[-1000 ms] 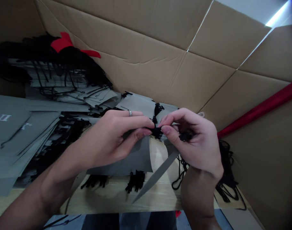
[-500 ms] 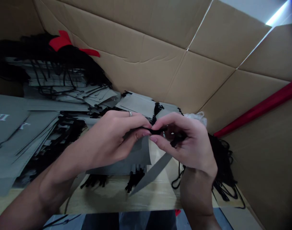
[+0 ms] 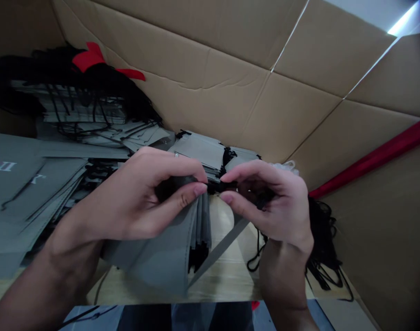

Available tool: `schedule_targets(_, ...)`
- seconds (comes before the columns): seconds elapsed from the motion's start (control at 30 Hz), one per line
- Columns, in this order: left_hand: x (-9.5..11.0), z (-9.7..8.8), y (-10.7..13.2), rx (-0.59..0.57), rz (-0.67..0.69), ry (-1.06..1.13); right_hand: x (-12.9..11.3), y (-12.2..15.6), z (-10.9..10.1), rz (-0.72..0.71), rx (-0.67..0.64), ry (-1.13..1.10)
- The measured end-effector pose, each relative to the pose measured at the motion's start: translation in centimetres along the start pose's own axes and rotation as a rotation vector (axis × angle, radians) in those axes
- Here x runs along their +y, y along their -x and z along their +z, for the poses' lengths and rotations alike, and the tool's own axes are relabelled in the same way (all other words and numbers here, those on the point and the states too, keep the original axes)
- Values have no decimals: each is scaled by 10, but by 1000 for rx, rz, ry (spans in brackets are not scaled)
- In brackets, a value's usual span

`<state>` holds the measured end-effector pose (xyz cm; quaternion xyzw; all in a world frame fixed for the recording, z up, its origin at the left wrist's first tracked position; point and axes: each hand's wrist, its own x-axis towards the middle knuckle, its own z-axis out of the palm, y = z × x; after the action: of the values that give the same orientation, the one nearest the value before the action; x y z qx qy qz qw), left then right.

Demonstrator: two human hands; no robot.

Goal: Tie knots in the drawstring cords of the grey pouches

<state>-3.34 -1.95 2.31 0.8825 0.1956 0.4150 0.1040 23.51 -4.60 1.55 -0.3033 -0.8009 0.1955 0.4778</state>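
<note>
Thumb and forefinger of my left hand (image 3: 151, 193) are pinched together at the top of a grey fabric bag (image 3: 158, 266), which hangs below with its stitched side edge showing. My right hand (image 3: 268, 197) faces it, a short gap away, with thumb and finger closed round a black cord (image 3: 229, 185). More dark cord lies in the shade of the right palm. A narrow grey strip (image 3: 224, 246) slants down to the left from under the right hand. Behind the hanging bag, other grey layers with black cord ends (image 3: 199, 257) show. The exact grip points are partly hidden by fingers.
Stacked grey bags with black cords (image 3: 196, 149) stand at the back, and printed grey bags (image 3: 10, 193) lie left. A heap of black cords (image 3: 323, 243) is at right. Cardboard walls (image 3: 203, 69) enclose the wooden table (image 3: 230, 285). A red band (image 3: 368, 158) crosses the right wall.
My fingertips have moved apart, the left hand shifting slightly left. A grey bag now hangs lower under the left hand, covering cord ends that showed before.
</note>
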Motion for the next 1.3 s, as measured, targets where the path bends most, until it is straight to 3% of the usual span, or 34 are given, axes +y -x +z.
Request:
schedule_targets(0.23,5,8,-1,40,1,-23,2,1,4,-25,23,-43)
schedule_targets(0.5,4,16,0,72,-10,-55,-8,-2,2,139,139,8)
schedule_targets(1.03,3,12,-4,55,5,1,1,-4,1,186,-1,-55)
schedule_targets(1.3,6,8,-4,39,-12,12,2,0,-1,182,-8,-72)
